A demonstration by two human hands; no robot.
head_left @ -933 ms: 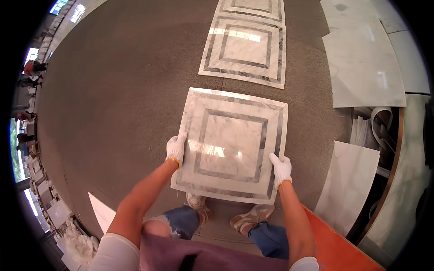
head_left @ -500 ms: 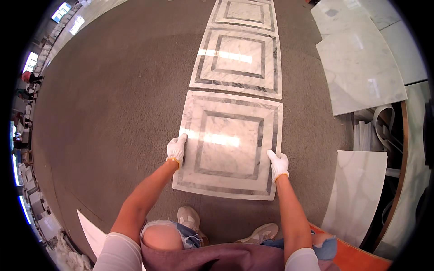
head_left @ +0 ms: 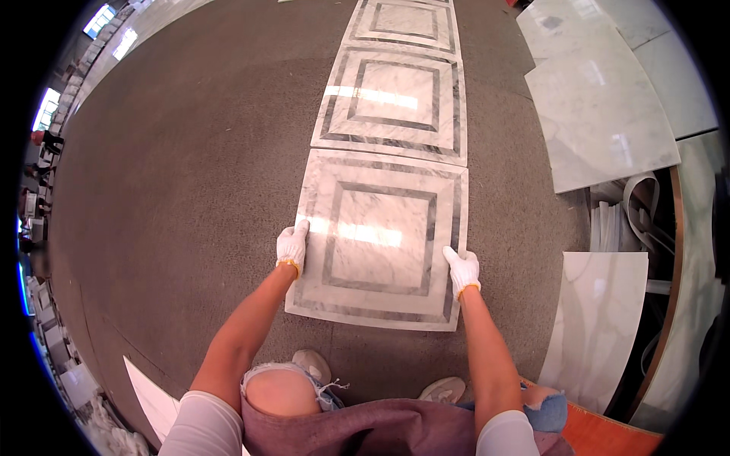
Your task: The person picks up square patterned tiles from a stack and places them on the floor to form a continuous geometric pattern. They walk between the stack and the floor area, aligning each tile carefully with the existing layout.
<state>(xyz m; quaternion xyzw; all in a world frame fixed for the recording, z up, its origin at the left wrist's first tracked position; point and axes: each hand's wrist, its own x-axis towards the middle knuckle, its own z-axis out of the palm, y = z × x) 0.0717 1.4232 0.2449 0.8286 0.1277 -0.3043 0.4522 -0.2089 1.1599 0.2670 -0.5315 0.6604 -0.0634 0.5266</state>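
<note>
A white marble tile [head_left: 380, 251] with grey inlaid square bands lies in front of me, its surface catching a bright reflection. My left hand [head_left: 292, 247], in a white knit glove, grips its left edge with the thumb on top. At its right edge my right hand [head_left: 461, 270], gloved the same way, also has its thumb on the face. The fingers of both hands are hidden at the edges. Just beyond lies a second matching tile [head_left: 389, 95], separated by a thin seam. A third matching tile [head_left: 403, 21] continues the row at the far end.
Rough grey floor [head_left: 175, 175] surrounds the row. To the right are plain marble slabs [head_left: 601, 121], a smaller slab [head_left: 597, 327] and a curled pale strip [head_left: 642, 205]. A white slab corner [head_left: 148, 391] shows at lower left, and an orange board [head_left: 608, 433] at lower right.
The near tile, in both my hands, has moved forward against the second tile, and the gap between them has narrowed to a thin seam. The whole view has shifted slightly.
</note>
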